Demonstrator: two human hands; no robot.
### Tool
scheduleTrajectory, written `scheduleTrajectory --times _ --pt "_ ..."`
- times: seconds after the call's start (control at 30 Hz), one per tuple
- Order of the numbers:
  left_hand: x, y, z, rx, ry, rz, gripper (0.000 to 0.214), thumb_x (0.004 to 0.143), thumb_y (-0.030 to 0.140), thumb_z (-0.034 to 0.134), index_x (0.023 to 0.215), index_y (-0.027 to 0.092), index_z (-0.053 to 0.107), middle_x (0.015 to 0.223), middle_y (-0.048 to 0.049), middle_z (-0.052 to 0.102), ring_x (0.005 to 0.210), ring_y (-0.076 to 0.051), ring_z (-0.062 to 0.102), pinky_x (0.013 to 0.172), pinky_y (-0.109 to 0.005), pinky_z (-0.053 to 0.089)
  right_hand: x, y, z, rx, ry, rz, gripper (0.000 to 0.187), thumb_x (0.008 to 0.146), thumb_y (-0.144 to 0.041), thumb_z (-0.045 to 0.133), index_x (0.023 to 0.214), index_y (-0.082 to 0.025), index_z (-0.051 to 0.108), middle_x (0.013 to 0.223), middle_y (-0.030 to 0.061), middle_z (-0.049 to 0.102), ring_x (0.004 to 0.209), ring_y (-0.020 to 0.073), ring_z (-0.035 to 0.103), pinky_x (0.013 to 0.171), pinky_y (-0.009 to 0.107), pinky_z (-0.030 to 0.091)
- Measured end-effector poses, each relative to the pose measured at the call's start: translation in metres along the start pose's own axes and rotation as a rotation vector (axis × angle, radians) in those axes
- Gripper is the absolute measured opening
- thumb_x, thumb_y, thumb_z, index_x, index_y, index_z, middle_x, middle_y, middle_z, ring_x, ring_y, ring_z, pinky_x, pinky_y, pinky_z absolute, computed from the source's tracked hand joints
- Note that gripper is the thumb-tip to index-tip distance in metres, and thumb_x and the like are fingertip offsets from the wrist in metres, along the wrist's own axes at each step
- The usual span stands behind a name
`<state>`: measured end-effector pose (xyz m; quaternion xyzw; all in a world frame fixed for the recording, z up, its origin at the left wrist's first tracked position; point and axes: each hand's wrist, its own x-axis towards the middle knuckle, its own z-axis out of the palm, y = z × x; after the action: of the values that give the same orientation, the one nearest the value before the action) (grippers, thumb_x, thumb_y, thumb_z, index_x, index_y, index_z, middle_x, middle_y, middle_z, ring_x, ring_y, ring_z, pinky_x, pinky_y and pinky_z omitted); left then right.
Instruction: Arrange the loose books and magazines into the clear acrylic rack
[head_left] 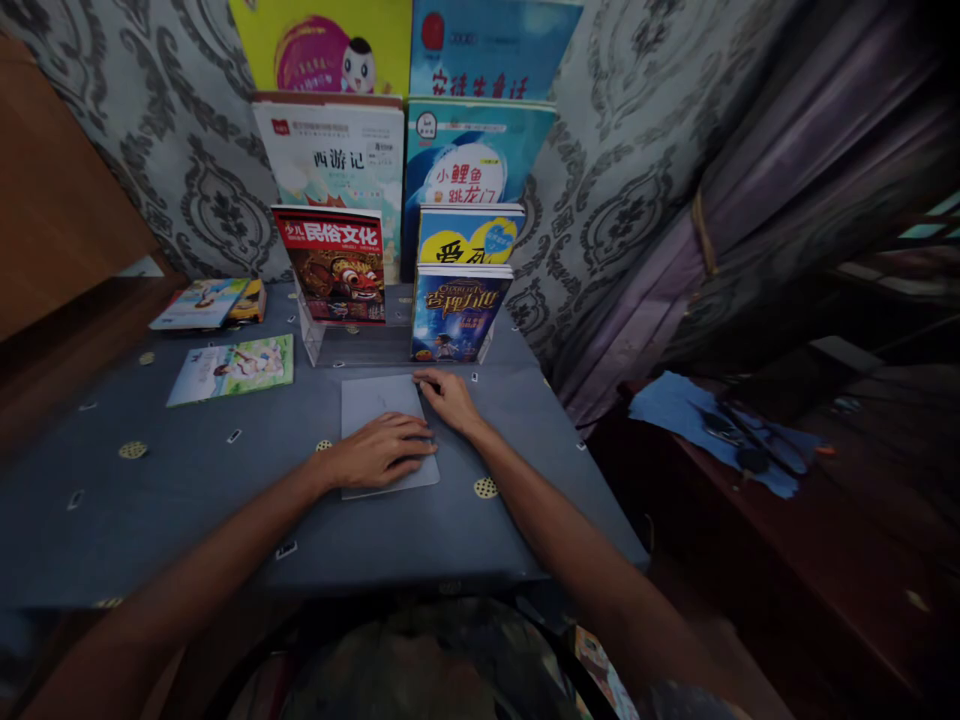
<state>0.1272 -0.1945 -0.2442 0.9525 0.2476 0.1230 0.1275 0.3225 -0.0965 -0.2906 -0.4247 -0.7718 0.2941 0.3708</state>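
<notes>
A thin pale grey booklet [379,395] with a plain cover lies on the table, its face nearly blank. My left hand [381,450] rests flat across its lower middle, fingers stretched towards the right edge. At the top right corner, my right hand [448,398] has its fingers curled, with the index finger and thumb at the booklet's edge. Just behind them stands a clear display rack [360,347], which holds a blue book [459,310] and a red-topped magazine [337,268] in its front row.
More picture books, such as a white book [330,150] and a teal book [476,150], rise behind in the rack. On the left lie a green and white book [232,370] and a small book stack [206,303]. A blue cloth [675,405] lies beyond the table's right side.
</notes>
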Motion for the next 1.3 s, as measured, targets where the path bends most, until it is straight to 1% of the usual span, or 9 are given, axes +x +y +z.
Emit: scheduleTrajectory --times 0.4,0.53,0.67,0.8,0.87,0.93,1.07,1.2,1.3 --pt "-0.001 0.003 -0.004 -0.028 -0.064 0.030 0.040 0.098 0.048 0.054 0.131 0.030 0.065 0.145 -0.0074 0.057 0.141 -0.028 0.044 0.117 -0.047 0.033 0.000 -0.002 0.000 0.018 0.010 0.004 0.030 0.091 -0.011 0.055 0.114 -0.021 0.072 0.112 0.0066 0.077 0.107 0.0215 0.072 0.099 0.040 0.054" --pt "0.001 0.005 -0.002 0.082 -0.069 0.000 0.043 0.098 0.053 0.051 0.133 0.031 0.063 0.142 -0.0067 0.059 0.139 -0.027 0.045 0.114 -0.046 0.034 0.000 -0.001 0.000 0.086 0.059 -0.021 0.027 0.091 -0.016 0.055 0.111 -0.022 0.073 0.111 0.0051 0.078 0.106 0.0217 0.072 0.098 0.039 0.055" --pt "0.010 0.012 0.001 0.299 -0.072 -0.130 0.048 0.097 0.057 0.050 0.137 0.031 0.059 0.130 -0.0091 0.063 0.127 -0.029 0.052 0.101 -0.044 0.042 0.001 0.004 0.001 0.211 0.129 -0.006 0.026 0.091 -0.023 0.057 0.111 -0.022 0.072 0.107 0.0052 0.078 0.103 0.0216 0.073 0.095 0.038 0.056" --pt "0.021 0.017 0.001 0.471 -0.056 -0.458 0.047 0.099 0.052 0.048 0.128 0.018 0.063 0.118 -0.0147 0.065 0.114 -0.032 0.058 0.086 -0.042 0.048 0.003 0.007 0.002 0.295 0.150 0.017 0.026 0.091 -0.025 0.057 0.112 -0.021 0.071 0.105 0.0067 0.078 0.102 0.0221 0.074 0.094 0.038 0.056" --pt "0.025 0.014 -0.001 0.494 -0.041 -0.629 0.046 0.101 0.050 0.045 0.121 0.013 0.065 0.116 -0.0181 0.065 0.110 -0.033 0.060 0.080 -0.041 0.051 0.003 0.006 0.001 0.279 0.158 0.025 0.026 0.090 -0.023 0.056 0.111 -0.020 0.071 0.103 0.0069 0.079 0.100 0.0222 0.074 0.093 0.038 0.056" --pt "0.026 0.008 -0.004 0.486 -0.035 -0.734 0.044 0.103 0.044 0.041 0.117 0.010 0.066 0.113 -0.0202 0.066 0.108 -0.034 0.062 0.076 -0.039 0.052 0.003 0.002 0.000 0.223 0.151 0.031 0.025 0.090 -0.021 0.055 0.110 -0.020 0.072 0.100 0.0066 0.079 0.098 0.0225 0.074 0.091 0.038 0.056" --pt "0.025 0.000 -0.011 0.480 -0.030 -0.816 0.039 0.103 0.032 0.037 0.115 0.009 0.066 0.112 -0.0209 0.067 0.107 -0.035 0.063 0.076 -0.041 0.053 -0.003 -0.013 -0.001 0.036 0.098 0.009 0.026 0.091 -0.020 0.057 0.110 -0.020 0.074 0.101 0.0059 0.079 0.096 0.0221 0.073 0.090 0.037 0.055" --pt "0.024 -0.002 -0.013 0.468 -0.019 -0.846 0.037 0.103 0.030 0.036 0.115 0.011 0.065 0.113 -0.0194 0.067 0.108 -0.034 0.063 0.078 -0.041 0.053 -0.010 -0.028 0.005 -0.087 -0.011 -0.067 0.025 0.092 -0.019 0.057 0.110 -0.020 0.075 0.106 0.0065 0.078 0.097 0.0203 0.071 0.090 0.034 0.053" --pt "0.015 -0.008 -0.017 0.442 -0.031 -0.799 0.037 0.103 0.030 0.035 0.118 0.012 0.064 0.117 -0.0195 0.066 0.111 -0.032 0.062 0.081 -0.041 0.053 -0.013 -0.034 0.010 -0.159 -0.116 -0.157 0.026 0.092 -0.016 0.057 0.110 -0.021 0.076 0.103 0.0062 0.078 0.098 0.0202 0.069 0.092 0.034 0.052"
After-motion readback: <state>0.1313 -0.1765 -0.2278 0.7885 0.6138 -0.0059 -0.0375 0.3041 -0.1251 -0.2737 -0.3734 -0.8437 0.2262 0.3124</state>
